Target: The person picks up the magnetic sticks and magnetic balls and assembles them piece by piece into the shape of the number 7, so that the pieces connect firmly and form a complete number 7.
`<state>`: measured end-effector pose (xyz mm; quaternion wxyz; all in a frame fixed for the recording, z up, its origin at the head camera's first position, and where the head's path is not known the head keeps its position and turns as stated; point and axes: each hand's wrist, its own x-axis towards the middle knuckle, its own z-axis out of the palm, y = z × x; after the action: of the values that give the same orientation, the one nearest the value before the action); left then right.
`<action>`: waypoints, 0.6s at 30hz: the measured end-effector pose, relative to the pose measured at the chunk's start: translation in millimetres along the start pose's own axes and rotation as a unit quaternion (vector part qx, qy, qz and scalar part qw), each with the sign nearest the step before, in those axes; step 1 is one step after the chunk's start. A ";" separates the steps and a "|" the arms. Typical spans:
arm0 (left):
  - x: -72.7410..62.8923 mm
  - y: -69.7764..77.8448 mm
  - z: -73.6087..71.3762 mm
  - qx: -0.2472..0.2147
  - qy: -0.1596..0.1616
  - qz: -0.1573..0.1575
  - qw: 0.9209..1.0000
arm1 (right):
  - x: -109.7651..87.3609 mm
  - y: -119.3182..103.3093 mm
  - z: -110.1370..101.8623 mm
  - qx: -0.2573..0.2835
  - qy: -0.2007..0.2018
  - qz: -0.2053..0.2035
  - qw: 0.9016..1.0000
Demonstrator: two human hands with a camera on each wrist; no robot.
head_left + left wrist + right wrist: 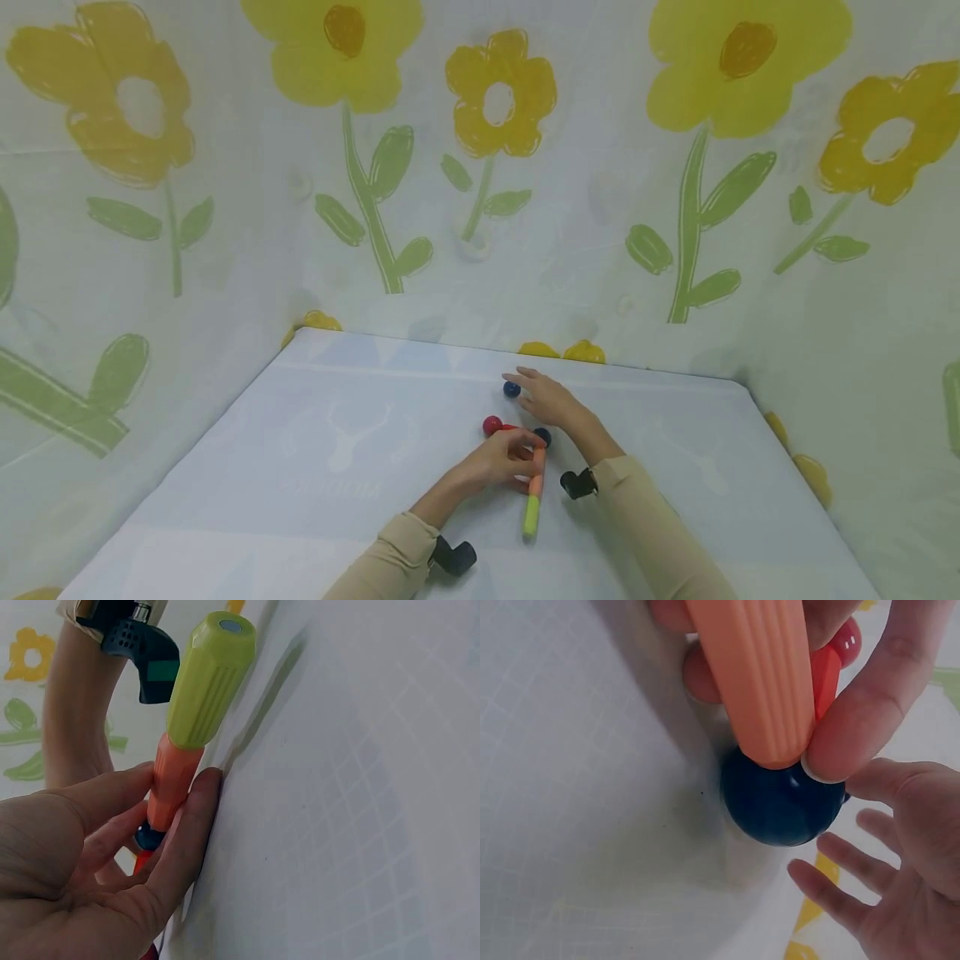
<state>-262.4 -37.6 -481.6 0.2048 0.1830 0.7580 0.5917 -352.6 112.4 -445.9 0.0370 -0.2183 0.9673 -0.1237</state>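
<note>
My left hand pinches an orange toy rod between thumb and fingers, low over the tabletop. A yellow-green ribbed rod continues from its near end. The far end meets a dark blue ball. From that ball a red rod, partly behind my left fingers, runs to a red ball. Beyond this linked piece, my right hand reaches over the table with fingers spread. Its fingertips are right by a second dark blue ball and are not curled round it.
The white table carries a faint deer-head print, and its far edge lies behind the second ball. A flower-patterned cloth hangs around the back and sides. Black wrist devices stick out from both sleeves.
</note>
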 end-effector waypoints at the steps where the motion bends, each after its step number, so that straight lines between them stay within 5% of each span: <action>1: 0.1 0.0 -0.1 0.000 0.000 0.000 1.000 | 0.5 0.2 0.1 -0.001 -0.005 -0.004 1.000; 8: -1.1 0.8 0.1 0.002 -0.001 -0.002 1.000 | 3.9 0.8 2.8 0.014 -0.025 0.008 1.000; 18: -0.2 1.1 0.0 -0.005 0.003 0.002 1.000 | 6.4 0.5 8.7 0.071 0.023 0.053 0.996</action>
<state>-262.2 -37.4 -480.6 0.2022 0.1816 0.7553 0.5964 -357.5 108.1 -454.6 0.0366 -0.1609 0.9668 -0.1953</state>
